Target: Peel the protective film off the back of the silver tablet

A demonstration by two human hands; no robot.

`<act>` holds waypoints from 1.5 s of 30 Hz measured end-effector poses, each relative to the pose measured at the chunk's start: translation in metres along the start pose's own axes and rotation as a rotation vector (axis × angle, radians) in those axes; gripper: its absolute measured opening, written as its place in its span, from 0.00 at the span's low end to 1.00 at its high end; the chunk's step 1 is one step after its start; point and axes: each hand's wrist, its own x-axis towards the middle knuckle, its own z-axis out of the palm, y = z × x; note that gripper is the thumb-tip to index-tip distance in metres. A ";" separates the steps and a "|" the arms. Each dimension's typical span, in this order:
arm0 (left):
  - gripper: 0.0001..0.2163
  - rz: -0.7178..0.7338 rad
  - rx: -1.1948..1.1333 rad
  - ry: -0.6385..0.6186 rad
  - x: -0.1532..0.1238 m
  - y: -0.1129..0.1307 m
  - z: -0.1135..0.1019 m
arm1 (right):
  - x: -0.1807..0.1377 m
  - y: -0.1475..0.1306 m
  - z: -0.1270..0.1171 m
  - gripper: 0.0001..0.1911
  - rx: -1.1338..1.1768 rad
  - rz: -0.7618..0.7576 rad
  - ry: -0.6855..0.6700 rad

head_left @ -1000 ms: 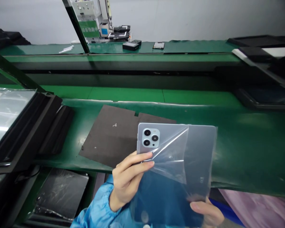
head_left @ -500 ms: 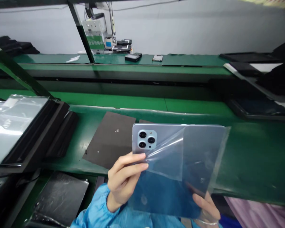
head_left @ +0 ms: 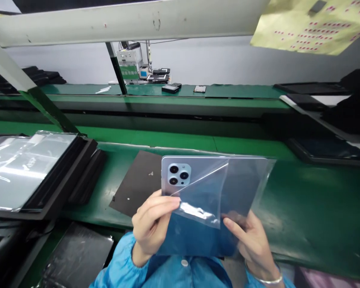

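The flat silver-grey tablet with a triple camera cluster in its corner (head_left: 195, 176) is held up off the green table (head_left: 303, 208), back face toward the camera, over the table's near edge and in front of the person's chest. Its long axis runs left to right, roughly parallel to that near edge, with the camera cluster at the upper left corner.

The left hand (head_left: 151, 226) is clenched on the tablet's left short end, just below the camera cluster, its fingertips pinching there where the corner of the clear plastic protective film (head_left: 202, 200) also meets the edge. The film is partly lifted: a loose triangular flap slants from the upper middle of the back down toward the lower centre, and the film appears to reach past the tablet's right end.

The right hand (head_left: 252, 244) supports the lower right part of the tablet, fingers spread against it and seen through the film; whether it grasps the film, the tablet or both cannot be told. The loose flap lies between the two grips, nearer the left fingertips at its upper edge and nearer the right index finger at its lower tip.

Behind the tablet a dark grey foam sheet (head_left: 138, 184) lies flat on the table. At the left edge, black trays covered with shiny plastic (head_left: 33, 172) are stacked.
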 end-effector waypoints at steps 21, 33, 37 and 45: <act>0.17 -0.073 0.107 -0.208 0.012 0.028 -0.014 | -0.046 -0.005 -0.011 0.24 0.014 0.196 0.021; 0.20 -0.078 0.099 -0.217 0.006 0.027 -0.017 | -0.054 -0.023 0.024 0.28 0.056 0.233 0.252; 0.20 -0.074 0.096 -0.221 0.006 0.027 -0.017 | -0.051 -0.017 0.014 0.24 0.043 0.215 0.147; 0.21 -0.041 0.081 -0.203 0.003 0.023 -0.017 | -0.045 -0.008 0.002 0.23 0.009 0.151 0.066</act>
